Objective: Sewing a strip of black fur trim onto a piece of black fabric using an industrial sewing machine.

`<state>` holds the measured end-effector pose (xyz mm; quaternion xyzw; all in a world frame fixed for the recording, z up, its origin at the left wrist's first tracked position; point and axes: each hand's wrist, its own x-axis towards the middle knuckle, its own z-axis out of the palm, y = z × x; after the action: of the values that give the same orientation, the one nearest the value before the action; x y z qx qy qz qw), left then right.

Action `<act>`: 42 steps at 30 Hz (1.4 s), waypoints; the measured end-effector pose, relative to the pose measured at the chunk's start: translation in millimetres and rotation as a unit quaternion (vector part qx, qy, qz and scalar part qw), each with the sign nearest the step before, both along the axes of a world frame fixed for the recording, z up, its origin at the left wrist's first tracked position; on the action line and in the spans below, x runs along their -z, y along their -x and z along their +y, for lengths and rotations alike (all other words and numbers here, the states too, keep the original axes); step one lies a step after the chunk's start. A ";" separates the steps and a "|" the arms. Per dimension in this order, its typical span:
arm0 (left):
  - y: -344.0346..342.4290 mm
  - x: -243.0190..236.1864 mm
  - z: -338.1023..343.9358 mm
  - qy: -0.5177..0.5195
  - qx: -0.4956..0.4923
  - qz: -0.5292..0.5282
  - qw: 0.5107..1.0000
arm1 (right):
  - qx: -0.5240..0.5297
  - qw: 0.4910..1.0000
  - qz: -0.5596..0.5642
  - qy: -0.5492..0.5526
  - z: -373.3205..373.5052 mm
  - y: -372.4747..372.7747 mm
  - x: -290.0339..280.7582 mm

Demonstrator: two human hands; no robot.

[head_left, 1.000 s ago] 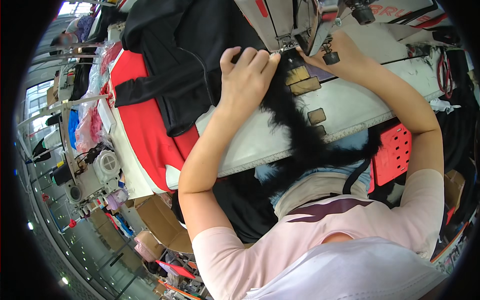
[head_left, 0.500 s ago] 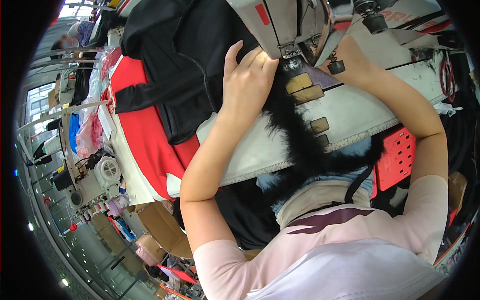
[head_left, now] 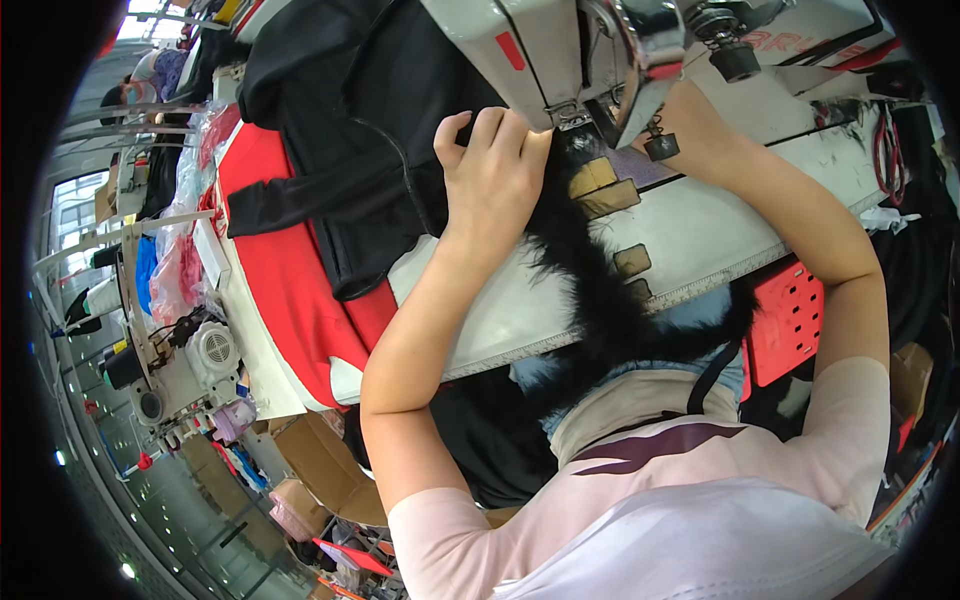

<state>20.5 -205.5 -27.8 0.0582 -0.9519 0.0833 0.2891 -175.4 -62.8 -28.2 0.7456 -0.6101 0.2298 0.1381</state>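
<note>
My left hand [head_left: 492, 178] is at the left of the sewing machine's needle area, back of the hand up. Its fingers are bent and closed on a strip of black fur trim [head_left: 560, 225]; the fingertips are partly out of sight. The trim runs under the presser foot [head_left: 572, 122], and its loose end hangs over the table edge into my lap. On the other side of the machine head [head_left: 515, 55], my right hand [head_left: 698, 135] lies low by the needle. Machine parts cover its fingers, so their grip does not show.
A black garment [head_left: 350, 150] and red fabric [head_left: 275, 255] spread over the table's left. Small yellowish pads [head_left: 605, 195] stick to the white table [head_left: 700, 235] near the needle. A red perforated panel [head_left: 785, 325] sits below the edge. Another machine [head_left: 190, 365] stands left; a person is far off.
My left hand has drawn slightly back toward me, its fingers more bent. The right hand stays beside the needle. The whole view has shifted a little.
</note>
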 end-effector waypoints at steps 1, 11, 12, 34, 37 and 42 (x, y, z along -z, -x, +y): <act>-1.3 0.4 0.0 0.005 0.003 -0.005 1.000 | -0.009 1.000 0.021 0.005 0.6 0.2 -2.3; -1.3 -1.1 -1.1 0.007 0.015 -0.009 1.000 | -0.063 0.997 -0.034 0.012 7.6 18.6 -8.6; -1.6 -1.8 -1.3 0.005 0.015 -0.011 1.000 | -0.049 0.998 -0.048 0.015 6.9 18.9 -8.2; 1.2 -0.1 3.0 0.011 -0.027 -0.019 0.999 | -0.033 0.997 -0.064 -0.002 -7.8 0.9 16.3; 3.2 -1.5 0.9 -0.014 -0.012 -0.016 1.000 | -0.043 0.998 -0.045 -0.013 -4.8 7.1 16.9; 4.5 -1.4 1.0 0.009 -0.004 -0.010 1.000 | -0.036 0.998 -0.040 -0.015 -6.5 5.1 14.1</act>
<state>16.0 -204.4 -26.4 0.0584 -0.9536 0.0935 0.2801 -180.5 -69.4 -42.3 0.7593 -0.5914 0.2548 0.0938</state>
